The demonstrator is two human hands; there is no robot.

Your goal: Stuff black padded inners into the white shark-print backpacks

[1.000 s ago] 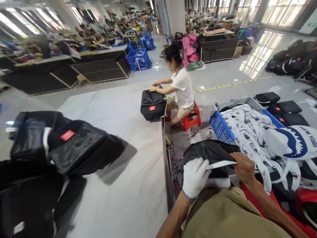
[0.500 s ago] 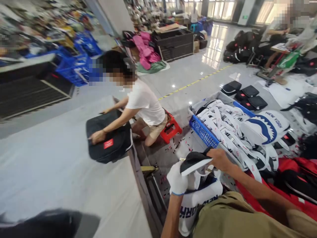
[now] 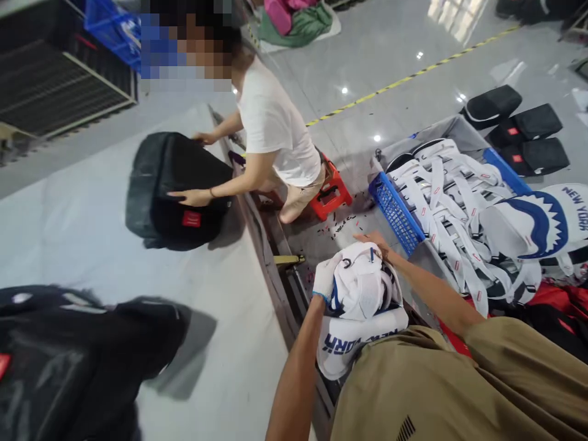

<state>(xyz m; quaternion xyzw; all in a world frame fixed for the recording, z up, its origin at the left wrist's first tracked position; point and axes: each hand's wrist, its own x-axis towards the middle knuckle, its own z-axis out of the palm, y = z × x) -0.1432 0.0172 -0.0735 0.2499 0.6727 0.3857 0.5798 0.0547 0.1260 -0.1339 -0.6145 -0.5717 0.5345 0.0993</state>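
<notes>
White bag (image 3: 362,288) on lap, past right edge of table (image 3: 220,306). Gloved left hand (image 3: 325,278) gripping bag's side. Right hand (image 3: 374,242) on top, fingers curled over bag.

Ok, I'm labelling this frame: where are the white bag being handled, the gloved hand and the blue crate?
white bag (image 3: 362,288), head view, on its bunched top panel.
left hand (image 3: 325,278), head view, on the glove's back.
blue crate (image 3: 395,213), head view, on its meshed side wall.
</notes>
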